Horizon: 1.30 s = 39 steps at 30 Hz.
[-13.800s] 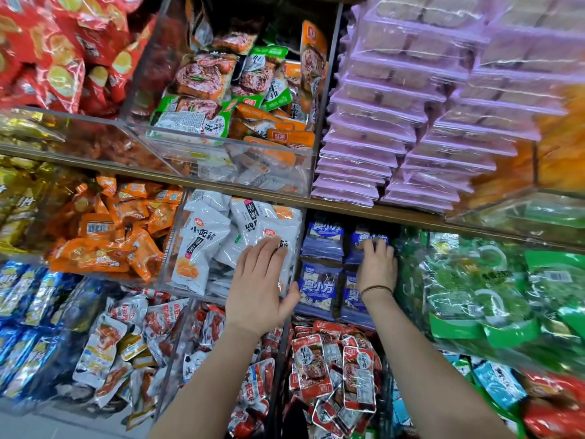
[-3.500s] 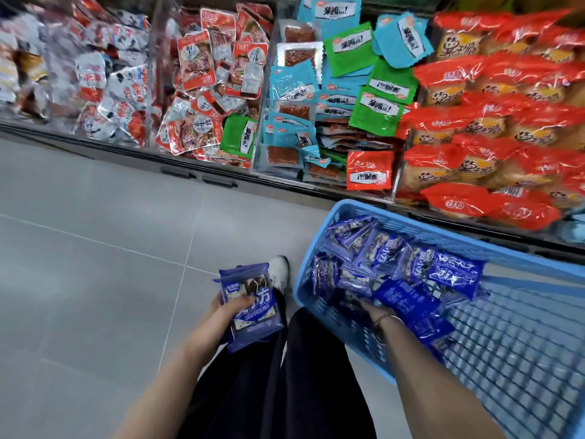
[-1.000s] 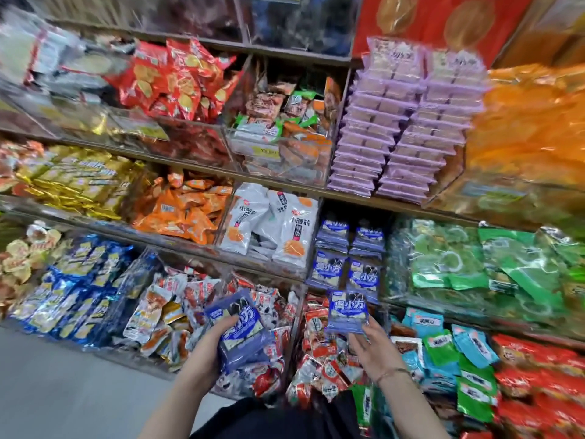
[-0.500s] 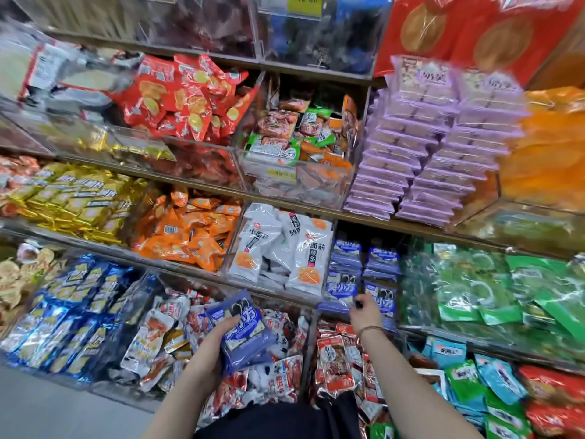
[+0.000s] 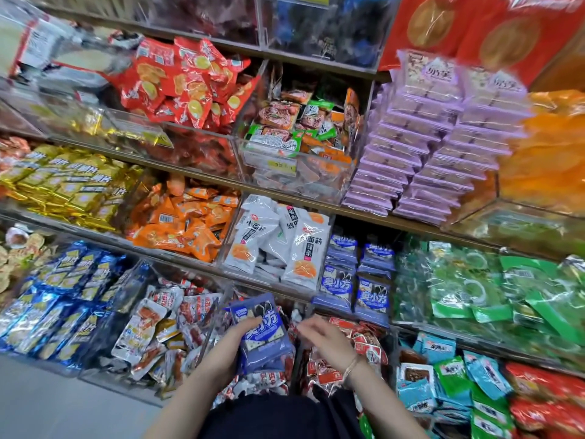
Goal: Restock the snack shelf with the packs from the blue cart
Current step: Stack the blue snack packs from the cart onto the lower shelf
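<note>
My left hand point(image 5: 235, 342) grips a stack of blue-purple snack packs point(image 5: 262, 335) in front of the lower shelf. My right hand point(image 5: 326, 339) hovers just right of that stack, fingers loosely curled toward it, holding nothing; it is motion-blurred. Matching blue-purple packs point(image 5: 354, 280) stand in two short columns in the middle shelf slot, above and right of my hands. The blue cart is out of view.
White packs point(image 5: 275, 242) fill the clear bin left of the slot, green packs point(image 5: 481, 286) the bin to its right. Red packs point(image 5: 357, 340) lie in the bin behind my right hand. Purple packs point(image 5: 424, 147) are stacked one shelf up. Grey floor point(image 5: 47, 403) shows at lower left.
My right hand has come down from the blue-pack slot, where it left a pack, back beside the stack in my left hand. The left hand has stayed put.
</note>
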Each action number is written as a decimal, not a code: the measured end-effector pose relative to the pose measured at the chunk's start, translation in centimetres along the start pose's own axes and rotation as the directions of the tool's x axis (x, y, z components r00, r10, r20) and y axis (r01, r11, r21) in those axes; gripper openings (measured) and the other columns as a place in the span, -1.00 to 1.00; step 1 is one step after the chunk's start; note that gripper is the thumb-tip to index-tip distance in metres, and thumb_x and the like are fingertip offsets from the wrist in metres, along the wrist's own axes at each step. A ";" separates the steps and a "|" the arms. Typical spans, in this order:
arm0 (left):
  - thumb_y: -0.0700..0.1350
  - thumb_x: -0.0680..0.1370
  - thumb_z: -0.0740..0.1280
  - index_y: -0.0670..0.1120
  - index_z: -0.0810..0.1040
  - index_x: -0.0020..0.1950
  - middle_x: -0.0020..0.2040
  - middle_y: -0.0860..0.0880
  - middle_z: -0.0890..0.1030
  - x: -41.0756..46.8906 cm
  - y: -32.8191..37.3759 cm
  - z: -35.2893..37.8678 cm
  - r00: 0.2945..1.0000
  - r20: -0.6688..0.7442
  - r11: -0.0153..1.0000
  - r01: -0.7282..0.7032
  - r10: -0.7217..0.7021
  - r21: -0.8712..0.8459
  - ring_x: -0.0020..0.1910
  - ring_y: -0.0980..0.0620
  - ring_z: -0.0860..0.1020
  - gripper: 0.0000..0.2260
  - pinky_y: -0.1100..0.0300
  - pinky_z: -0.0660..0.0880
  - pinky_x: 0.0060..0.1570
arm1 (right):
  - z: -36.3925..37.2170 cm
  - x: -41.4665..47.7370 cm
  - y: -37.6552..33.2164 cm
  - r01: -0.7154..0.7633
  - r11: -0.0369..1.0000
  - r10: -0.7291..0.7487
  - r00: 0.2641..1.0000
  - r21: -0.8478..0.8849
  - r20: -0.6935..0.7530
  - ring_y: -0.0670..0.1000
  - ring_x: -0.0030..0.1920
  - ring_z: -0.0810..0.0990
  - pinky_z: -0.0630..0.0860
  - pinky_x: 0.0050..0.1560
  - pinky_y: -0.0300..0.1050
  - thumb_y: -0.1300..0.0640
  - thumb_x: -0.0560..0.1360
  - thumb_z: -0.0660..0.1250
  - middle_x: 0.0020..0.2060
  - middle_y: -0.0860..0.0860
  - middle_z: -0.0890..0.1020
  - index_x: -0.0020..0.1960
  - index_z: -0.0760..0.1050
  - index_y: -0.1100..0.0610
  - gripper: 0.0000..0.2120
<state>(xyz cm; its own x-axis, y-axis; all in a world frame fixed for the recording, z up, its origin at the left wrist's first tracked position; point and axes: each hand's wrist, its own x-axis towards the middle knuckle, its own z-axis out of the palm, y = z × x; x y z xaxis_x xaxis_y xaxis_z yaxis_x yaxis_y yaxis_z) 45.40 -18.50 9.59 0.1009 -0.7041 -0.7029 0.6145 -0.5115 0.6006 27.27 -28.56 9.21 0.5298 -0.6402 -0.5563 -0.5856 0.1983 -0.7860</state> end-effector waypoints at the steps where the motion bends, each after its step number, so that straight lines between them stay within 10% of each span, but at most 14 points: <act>1: 0.02 0.35 0.41 -0.05 0.73 -0.10 -0.02 -0.14 0.70 -0.1 -0.1 0.3 1.000 0.000 1.000 0.002 -0.002 0.031 -0.12 -0.14 0.69 -0.78 0.16 0.58 -0.32 | 0.9 -0.3 -0.5 0.004 1.000 -0.006 0.997 0.025 0.071 -0.12 -0.16 0.55 0.47 -0.26 -0.36 -0.09 0.54 0.24 -0.07 -0.08 0.56 0.00 0.47 -0.06 -0.86; 8: 0.20 0.33 0.43 0.08 0.51 0.08 -0.17 0.23 0.68 -1.1 -0.2 0.9 0.998 0.005 0.990 -0.065 0.064 0.123 -0.21 0.29 0.64 -0.61 0.37 0.50 -0.32 | 2.1 -0.2 -1.1 -0.029 0.984 0.011 0.995 0.177 0.098 -0.14 -0.30 0.54 0.50 -0.28 -0.33 0.03 0.52 0.32 -0.25 -0.06 0.54 -0.06 0.49 0.09 -0.87; 15: 0.04 0.33 0.48 -0.07 0.50 0.18 0.01 -0.03 0.70 -0.7 -0.6 0.3 0.993 0.027 0.968 -0.119 0.116 0.223 0.05 -0.06 0.65 -0.53 -0.05 0.48 0.21 | 1.0 -0.8 0.4 -0.125 0.812 0.118 0.992 0.570 0.049 -0.04 -0.24 0.58 0.56 -0.19 -0.17 0.11 0.52 0.31 -0.28 0.01 0.53 -0.03 0.51 0.16 -0.88; 21: -0.18 0.46 0.46 0.14 0.35 -0.08 -0.39 0.30 0.62 0.4 -1.7 -0.1 0.994 0.015 0.953 -0.112 0.112 0.282 -0.35 0.36 0.60 -0.68 0.46 0.47 -0.41 | -1.4 -1.8 4.3 -0.135 0.686 0.201 0.979 0.715 -0.009 0.14 -0.03 0.58 0.54 0.03 0.02 0.15 0.52 0.28 -0.14 0.16 0.60 0.02 0.51 0.23 -0.84; 25: -0.20 0.43 0.47 -0.09 0.48 0.19 -0.07 0.00 0.72 0.2 -1.5 -0.4 0.996 -0.013 0.965 -0.086 0.092 0.249 -0.01 -0.01 0.67 -0.64 0.06 0.54 0.10 | -4.4 -2.7 7.6 -0.113 0.600 0.397 0.901 0.792 -0.172 0.04 -0.27 0.52 0.41 -0.25 -0.13 0.09 0.53 0.27 -0.27 0.08 0.59 0.00 0.50 0.16 -0.86; 29: -0.19 0.39 0.50 -0.14 0.46 0.24 0.00 -0.09 0.70 0.2 -1.4 -0.4 0.995 -0.035 0.975 -0.083 0.092 0.206 0.03 -0.11 0.65 -0.55 -0.06 0.50 0.17 | -7.3 -2.0 8.3 -0.041 0.572 0.496 0.813 0.819 -0.306 -0.06 -0.41 0.41 0.33 -0.35 -0.19 0.05 0.52 0.30 -0.51 -0.05 0.56 -0.11 0.50 0.12 -0.87; 35: -0.19 0.34 0.53 -0.18 0.42 0.30 0.05 -0.14 0.68 0.3 -1.6 -0.6 0.995 -0.061 0.989 -0.070 0.078 0.131 0.03 -0.17 0.65 -0.43 -0.06 0.53 0.09 | -9.1 1.6 6.3 0.072 0.435 0.542 0.775 0.897 -0.325 -0.03 -0.22 0.54 0.48 -0.23 -0.18 0.14 0.54 0.29 -0.12 0.08 0.58 0.22 0.44 0.14 -0.74; 39: -0.14 0.22 0.60 -0.16 0.46 0.28 0.06 -0.15 0.68 0.2 -1.5 -1.1 0.994 -0.071 0.992 -0.082 0.089 0.098 0.06 -0.21 0.63 -0.34 -0.12 0.51 0.16 | -9.2 2.4 6.1 0.126 0.334 0.567 0.765 0.934 -0.306 0.08 0.35 0.42 0.43 0.29 -0.10 0.16 0.60 0.19 0.38 0.16 0.38 0.40 0.30 0.25 -0.60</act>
<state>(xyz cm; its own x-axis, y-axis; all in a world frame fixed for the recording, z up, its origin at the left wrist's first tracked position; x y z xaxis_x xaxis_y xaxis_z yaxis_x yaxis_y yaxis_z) 45.33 -17.33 8.12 0.2103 -0.7102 -0.6719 0.5249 -0.4978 0.6904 19.30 -35.72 5.57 -0.1144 -0.6045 -0.7884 0.4441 0.6787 -0.5849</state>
